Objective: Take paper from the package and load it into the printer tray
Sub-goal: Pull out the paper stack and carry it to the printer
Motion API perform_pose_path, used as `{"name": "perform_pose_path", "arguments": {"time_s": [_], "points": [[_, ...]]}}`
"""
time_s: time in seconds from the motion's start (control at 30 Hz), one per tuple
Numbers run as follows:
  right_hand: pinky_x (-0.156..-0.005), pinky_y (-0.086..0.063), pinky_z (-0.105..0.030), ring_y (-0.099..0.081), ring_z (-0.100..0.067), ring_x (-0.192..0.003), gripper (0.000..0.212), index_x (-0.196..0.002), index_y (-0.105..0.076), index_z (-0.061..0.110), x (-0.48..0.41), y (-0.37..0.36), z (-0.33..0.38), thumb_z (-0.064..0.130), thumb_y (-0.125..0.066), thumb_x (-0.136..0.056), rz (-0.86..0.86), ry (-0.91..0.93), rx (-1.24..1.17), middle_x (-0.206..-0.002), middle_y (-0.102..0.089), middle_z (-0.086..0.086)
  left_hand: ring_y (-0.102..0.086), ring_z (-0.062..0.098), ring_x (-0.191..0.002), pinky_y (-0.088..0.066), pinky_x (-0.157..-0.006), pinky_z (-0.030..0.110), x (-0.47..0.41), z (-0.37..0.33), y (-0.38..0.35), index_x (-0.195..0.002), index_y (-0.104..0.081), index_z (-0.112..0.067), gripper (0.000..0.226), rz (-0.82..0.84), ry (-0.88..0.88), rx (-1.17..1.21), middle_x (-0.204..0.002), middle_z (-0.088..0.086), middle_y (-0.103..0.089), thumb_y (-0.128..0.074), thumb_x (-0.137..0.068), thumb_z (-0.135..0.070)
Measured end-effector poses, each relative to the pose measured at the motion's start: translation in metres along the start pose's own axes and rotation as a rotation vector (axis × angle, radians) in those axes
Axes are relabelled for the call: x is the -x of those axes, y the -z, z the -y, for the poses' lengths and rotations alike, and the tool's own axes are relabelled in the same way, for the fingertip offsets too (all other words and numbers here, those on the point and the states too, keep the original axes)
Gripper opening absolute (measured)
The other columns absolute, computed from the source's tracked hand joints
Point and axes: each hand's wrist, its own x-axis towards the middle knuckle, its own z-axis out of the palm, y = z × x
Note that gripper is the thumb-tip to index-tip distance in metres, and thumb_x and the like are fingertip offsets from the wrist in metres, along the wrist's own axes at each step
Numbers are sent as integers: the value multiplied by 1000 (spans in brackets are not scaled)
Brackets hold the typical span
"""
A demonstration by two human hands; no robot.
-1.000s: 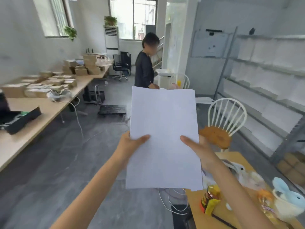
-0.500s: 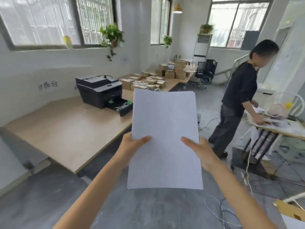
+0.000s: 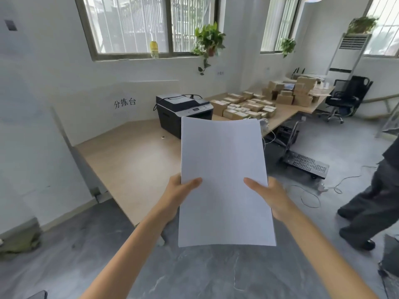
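I hold a stack of white paper (image 3: 224, 180) out in front of me, tilted up, with both hands. My left hand (image 3: 179, 190) grips its left edge with the thumb on top. My right hand (image 3: 269, 195) grips the right edge the same way. A dark grey printer (image 3: 172, 108) stands on the wooden table (image 3: 133, 165) straight ahead, beyond the paper. The sheets hide the printer's lower front, so its tray is out of sight.
Several small cardboard boxes (image 3: 259, 102) cover the table to the right of the printer. A black platform cart (image 3: 306, 162) and loose cables (image 3: 311, 195) lie on the grey floor. A person's legs (image 3: 371, 203) stand at the right. An office chair (image 3: 345, 98) is at the back.
The view has swung left and closer to the table. The printer now sits straight ahead behind the paper, and the other person has shifted to the right edge. My grip is unchanged.
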Motion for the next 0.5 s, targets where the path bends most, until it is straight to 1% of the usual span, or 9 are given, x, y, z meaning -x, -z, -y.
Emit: {"name": "perform_pose_path", "arguments": {"time_s": [0.07, 0.1, 0.17, 0.2, 0.23, 0.3, 0.33, 0.4, 0.5], "points": [[-55, -55, -18, -73, -7, -69, 8, -92, -68, 16, -38, 8, -1, 15, -64, -86, 29, 21, -4, -75, -77, 8, -70, 27, -94, -58, -81, 36, -29, 1, -2, -110, -65, -5, 24, -5, -9, -7, -106, 12, -72, -62, -88, -14], [-55, -55, -19, -73, -8, -69, 8, -93, -67, 16, -58, 13, -1, 15, -64, -85, 48, 28, -7, -76, -77, 8, -71, 25, -92, -58, -79, 33, -44, 2, -3, -109, -66, -5, 23, -6, -15, -17, -105, 11, -73, -62, -88, -14], [-58, -56, -21, -73, -10, -74, 14, -99, -66, 14, -95, 21, 0, 15, -65, -85, 90, 28, -12, -82, -77, 5, -72, 19, -87, -58, -71, 26, -75, 0, -6, -106, -67, -6, 22, -26, -13, -29, -101, 7, -74, -65, -86, -15], [-60, -57, -23, -73, -13, -77, 19, -103, -66, 12, -114, 25, 1, 16, -66, -84, 110, 27, -11, -87, -76, 2, -72, 18, -86, -59, -69, 25, -90, -2, -7, -105, -68, -8, 23, -38, -3, -38, -99, 4, -75, -67, -84, -17], [-62, -57, -25, -73, -16, -80, 23, -106, -65, 10, -132, 29, 1, 17, -66, -84, 133, 23, -2, -91, -76, -1, -72, 18, -87, -59, -72, 27, -106, -3, -7, -104, -69, -11, 25, -43, 13, -52, -98, 1, -76, -70, -81, -21], [-66, -57, -30, -73, -21, -84, 30, -110, -65, 8, -168, 35, 2, 20, -68, -82, 177, 19, 18, -95, -75, -5, -72, 15, -91, -58, -81, 34, -134, -9, -5, -103, -69, -25, 29, -17, 41, -90, -99, -5, -76, -72, -75, -33], [-67, -57, -31, -73, -22, -85, 31, -110, -65, 8, -186, 37, 3, 20, -68, -82, 200, 20, 22, -95, -76, -5, -72, 12, -92, -58, -82, 34, -148, -12, -3, -102, -67, -32, 28, 1, 48, -85, -99, -9, -76, -71, -74, -35], [-69, -58, -33, -73, -24, -88, 30, -112, -65, 10, -218, 37, 5, 20, -68, -83, 247, 25, 21, -98, -75, -6, -72, 6, -87, -58, -78, 31, -173, -15, -1, -98, -63, -37, 22, -15, 53, -38, -92, -17, -76, -71, -79, -30], [-68, -59, -32, -73, -24, -89, 29, -112, -64, 10, -264, 31, 3, 17, -66, -84, 300, 12, 1, -99, -75, -6, -71, -1, -75, -56, -68, 22, -211, -14, 3, -91, -63, -36, 16, -104, 41, -1, -78, -21, -75, -63, -87, -21]]}}
